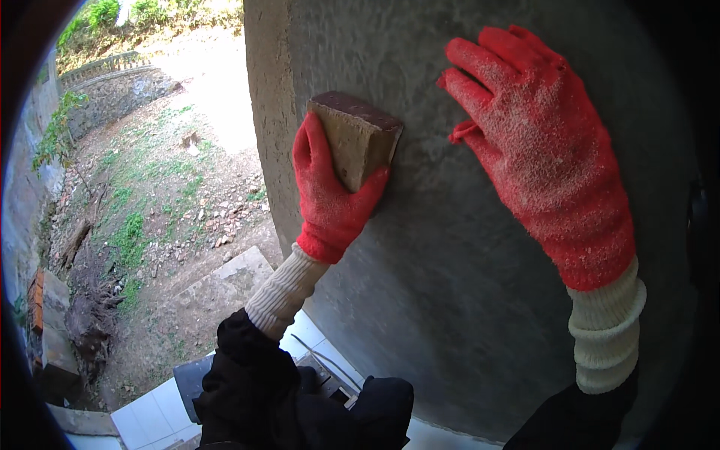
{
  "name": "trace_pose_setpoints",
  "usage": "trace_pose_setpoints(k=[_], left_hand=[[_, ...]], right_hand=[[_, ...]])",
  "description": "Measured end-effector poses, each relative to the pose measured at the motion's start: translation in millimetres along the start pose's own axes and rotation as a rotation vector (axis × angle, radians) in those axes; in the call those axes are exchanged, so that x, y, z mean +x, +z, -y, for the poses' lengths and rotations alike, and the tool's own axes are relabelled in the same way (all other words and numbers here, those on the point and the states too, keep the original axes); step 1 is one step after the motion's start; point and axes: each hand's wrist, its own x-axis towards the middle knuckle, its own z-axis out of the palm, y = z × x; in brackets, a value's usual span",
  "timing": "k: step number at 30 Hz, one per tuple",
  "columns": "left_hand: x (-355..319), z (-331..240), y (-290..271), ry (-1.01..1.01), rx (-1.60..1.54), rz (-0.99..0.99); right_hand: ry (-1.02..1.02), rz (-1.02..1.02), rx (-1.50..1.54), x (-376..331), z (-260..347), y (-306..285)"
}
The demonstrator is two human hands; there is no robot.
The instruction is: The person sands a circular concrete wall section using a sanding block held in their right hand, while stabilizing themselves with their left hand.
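Observation:
My left hand [330,191], in a red knit glove with a cream cuff, grips a thick brown block [352,142]. The block has a dark reddish upper face, and a thin edge shows on its wall side. It sits up against a grey plastered wall [465,315], near the wall's left corner. Higher and to the right, my right hand [544,142] is in a matching red glove coated with pale dust. Its fingers are stretched and slightly bent, holding nothing. Whether those fingertips touch the wall I cannot tell.
Left of the wall's rough edge [270,112], a dirt slope [165,217] with stones and grass drops away. White tiles [154,416] lie below, with a dark grey object [193,379] on them. Bricks and a concrete block [56,322] stand at the far left.

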Motion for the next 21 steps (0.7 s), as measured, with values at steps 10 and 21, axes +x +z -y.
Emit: trace_pose_setpoints(k=[10,21], left_hand=[[-168,68,-13,-0.443,0.019,0.337],[-15,33,-8,0.05,0.017,0.071]], right_hand=[[0.022,0.031,0.003,0,-2,-4],[0.052,0.038,0.361,15,-13,-2]])
